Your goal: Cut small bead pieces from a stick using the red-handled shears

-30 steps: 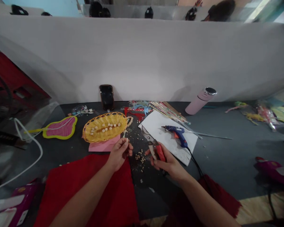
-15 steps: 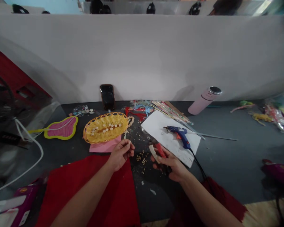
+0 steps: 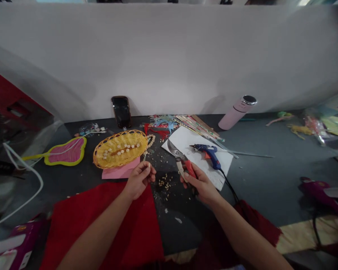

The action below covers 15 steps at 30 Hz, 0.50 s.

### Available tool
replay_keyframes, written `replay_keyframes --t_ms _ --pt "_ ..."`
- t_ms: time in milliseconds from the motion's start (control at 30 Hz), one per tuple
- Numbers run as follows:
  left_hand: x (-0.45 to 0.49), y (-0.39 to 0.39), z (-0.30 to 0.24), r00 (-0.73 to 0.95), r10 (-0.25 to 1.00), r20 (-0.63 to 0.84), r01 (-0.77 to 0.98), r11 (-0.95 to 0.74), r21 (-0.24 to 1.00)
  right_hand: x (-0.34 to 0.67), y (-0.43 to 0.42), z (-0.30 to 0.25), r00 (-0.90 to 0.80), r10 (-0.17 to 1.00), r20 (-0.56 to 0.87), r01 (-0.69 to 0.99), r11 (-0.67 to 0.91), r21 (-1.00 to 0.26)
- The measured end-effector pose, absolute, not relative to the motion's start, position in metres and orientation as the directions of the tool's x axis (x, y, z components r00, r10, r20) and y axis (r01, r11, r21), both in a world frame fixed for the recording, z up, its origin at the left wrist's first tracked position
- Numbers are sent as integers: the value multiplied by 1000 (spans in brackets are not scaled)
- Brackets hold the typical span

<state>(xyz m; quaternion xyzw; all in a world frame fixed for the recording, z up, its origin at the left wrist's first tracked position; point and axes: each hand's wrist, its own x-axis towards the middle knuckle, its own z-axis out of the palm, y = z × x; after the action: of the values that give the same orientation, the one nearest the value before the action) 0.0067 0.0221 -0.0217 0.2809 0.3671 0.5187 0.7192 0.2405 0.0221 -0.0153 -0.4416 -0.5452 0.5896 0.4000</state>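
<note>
My right hand (image 3: 201, 183) is wrapped round a pair of pruning shears (image 3: 189, 168) with one red and one whitish handle. Their curved metal blades point up and left over the edge of a white sheet. In a pinch between thumb and fingers, my left hand (image 3: 141, 178) has a small white piece, too small to name. Just beyond that hand is a yellow oval wicker basket (image 3: 121, 159) with several white flower-like bits in it. Small tan pieces (image 3: 165, 182) lie scattered on the dark table between my hands.
A blue glue gun (image 3: 211, 153) rests on the white sheet (image 3: 183, 137). A pink bottle (image 3: 235, 114) and a phone (image 3: 121, 112) stand by the wall. Red cloth (image 3: 107, 221) covers the near left. Left of the basket lies a pink-and-yellow paddle shape (image 3: 67, 152).
The shears have turned in my right hand, so their blades now show clearly, pointing up and left. My left hand keeps its pinch. The whole view has shifted slightly.
</note>
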Motion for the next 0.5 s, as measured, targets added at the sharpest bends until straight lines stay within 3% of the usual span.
replay_keyframes --t_ms 67,167,367,500 --pt "7 22 -22 185 955 -233 -544 297 785 243 26 -17 -248 963 101 286 172 -943" --pt "7 21 -22 176 959 -223 -534 283 797 247 28 -22 -298 923 243 612 380 -693" --pt "7 15 -21 124 974 -190 -524 227 821 246 27 -30 -368 906 208 821 422 -385" --pt "7 14 -27 135 970 -201 -511 242 825 242 26 -30 -383 900 207 857 430 -285"
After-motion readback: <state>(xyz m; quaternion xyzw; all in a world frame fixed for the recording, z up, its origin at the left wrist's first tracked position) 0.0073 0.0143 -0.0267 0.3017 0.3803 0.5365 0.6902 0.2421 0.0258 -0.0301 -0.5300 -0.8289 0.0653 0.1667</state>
